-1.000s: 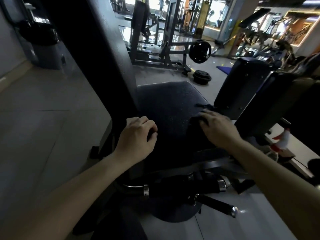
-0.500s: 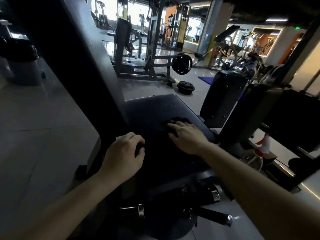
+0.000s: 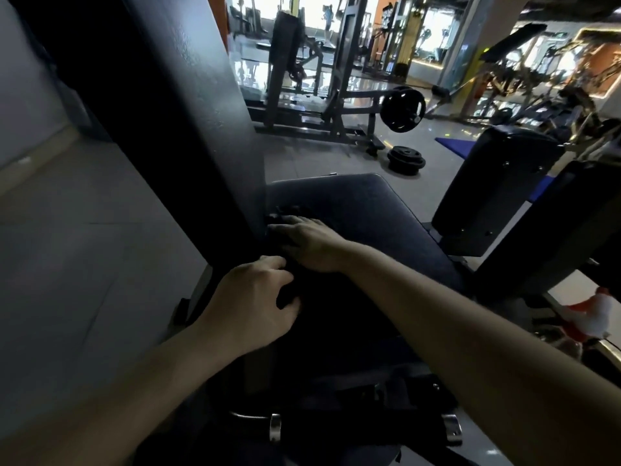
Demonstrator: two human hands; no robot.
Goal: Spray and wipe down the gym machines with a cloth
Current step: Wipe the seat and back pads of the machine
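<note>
The left hand (image 3: 255, 297) was clenched over the edge of the seat (image 3: 369, 223) at its 7 o'clock. At the seat's 10 o'clock, against the backrest (image 3: 188, 129), the cloth (image 3: 285, 210) lay bunched, with no clear long axis. It was under the flat, released right hand (image 3: 302, 240), whose fingers pointed to 10 o'clock. The seat ran 6 to 12. A blurred bottle (image 3: 591, 317) stood at its 4 o'clock.

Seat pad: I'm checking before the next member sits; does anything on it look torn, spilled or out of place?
Nothing stands out. The seat pad shows no tear or puddle; the dark cloth lies on it, pressed flat under the right hand beside the back pad. Dim light could hide fine marks.
</note>
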